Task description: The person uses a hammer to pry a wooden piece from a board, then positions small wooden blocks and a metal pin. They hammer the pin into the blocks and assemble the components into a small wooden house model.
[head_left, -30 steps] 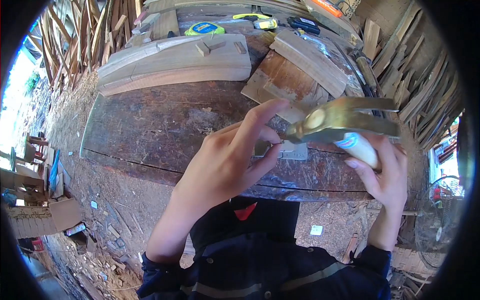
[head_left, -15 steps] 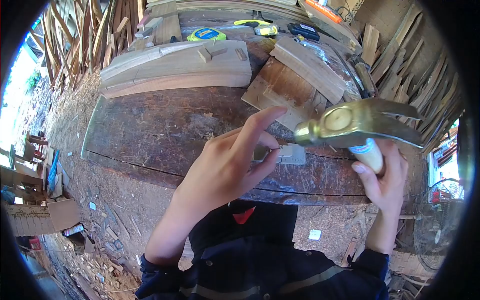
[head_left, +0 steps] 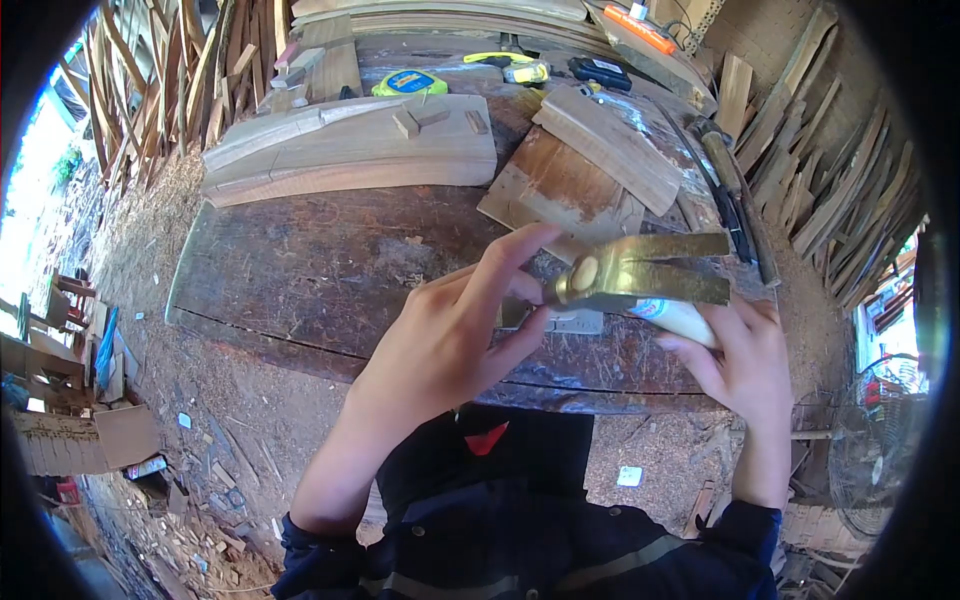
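In my right hand [head_left: 752, 352] is a claw hammer [head_left: 640, 268], gripped by its pale handle. The brass-coloured head points left, its striking face right at the fingertips of my left hand [head_left: 445, 325]. That hand is closed in a pinch low over the bench, index finger raised; whatever sits between thumb and fingers is hidden by them and the hammer. Just right of the pinch, a small flat grey piece [head_left: 578, 323] lies on the dark wooden workbench [head_left: 300, 270], partly covered by my fingers.
Behind my hands lie a long shaped wood block [head_left: 350, 150], a brown board [head_left: 560, 180] and another wood piece [head_left: 615, 145]. Farther back are a tape measure [head_left: 409, 83], a yellow-handled tool [head_left: 525, 72] and a black case [head_left: 602, 72]. Wood strips [head_left: 840, 170] lean at the right.
My right hand has brought the hammer left and down, so its head now meets my left fingertips. The left hand has stayed nearly in place, and the view has shifted slightly.
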Demonstrator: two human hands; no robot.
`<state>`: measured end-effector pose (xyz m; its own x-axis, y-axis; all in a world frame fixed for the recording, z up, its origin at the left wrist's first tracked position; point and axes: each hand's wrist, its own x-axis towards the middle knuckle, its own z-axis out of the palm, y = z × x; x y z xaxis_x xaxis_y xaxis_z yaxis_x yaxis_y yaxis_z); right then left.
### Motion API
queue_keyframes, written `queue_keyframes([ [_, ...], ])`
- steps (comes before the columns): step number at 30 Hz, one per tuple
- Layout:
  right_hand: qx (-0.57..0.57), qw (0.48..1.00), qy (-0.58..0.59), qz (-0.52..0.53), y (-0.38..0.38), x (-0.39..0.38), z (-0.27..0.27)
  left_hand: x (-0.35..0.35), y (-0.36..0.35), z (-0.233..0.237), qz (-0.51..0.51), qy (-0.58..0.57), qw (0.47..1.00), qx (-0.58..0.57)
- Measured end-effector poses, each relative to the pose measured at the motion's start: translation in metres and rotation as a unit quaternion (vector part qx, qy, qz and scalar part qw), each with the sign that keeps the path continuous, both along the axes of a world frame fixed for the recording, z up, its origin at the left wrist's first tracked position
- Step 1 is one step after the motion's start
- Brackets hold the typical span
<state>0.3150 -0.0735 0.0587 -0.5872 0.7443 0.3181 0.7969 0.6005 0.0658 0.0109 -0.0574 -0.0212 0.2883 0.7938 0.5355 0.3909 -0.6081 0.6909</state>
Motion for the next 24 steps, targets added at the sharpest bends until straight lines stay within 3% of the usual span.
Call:
queue_keyframes([
  [2, 0.022, 1.000, -0.011, -0.009, 0.000, -0.006, -0.001, 0.000, 0.000, 0.000, 0.000, 0.000, 1.000, -0.001],
  [7, -0.008, 0.989, 0.149, -0.005, -0.001, -0.009, 0.001, -0.001, 0.002, -0.003, -0.007, -0.006, 1.000, 0.010],
  [10, -0.026, 0.988, 0.154, 0.007, 0.001, -0.010, -0.002, 0.000, 0.002, -0.004, -0.005, -0.010, 1.000, 0.013],
  [13, -0.065, 0.997, 0.043, -0.017, 0.000, -0.007, -0.002, -0.001, 0.001, -0.002, -0.006, -0.007, 1.000, -0.001],
  [16, -0.028, 0.996, 0.087, 0.015, 0.006, -0.008, -0.012, 0.000, 0.000, -0.002, 0.002, 0.000, 1.000, -0.004],
  [24, -0.023, 0.997, 0.067, 0.016, 0.005, -0.006, -0.010, -0.002, -0.005, 0.005, -0.001, -0.007, 1.000, -0.030],
])
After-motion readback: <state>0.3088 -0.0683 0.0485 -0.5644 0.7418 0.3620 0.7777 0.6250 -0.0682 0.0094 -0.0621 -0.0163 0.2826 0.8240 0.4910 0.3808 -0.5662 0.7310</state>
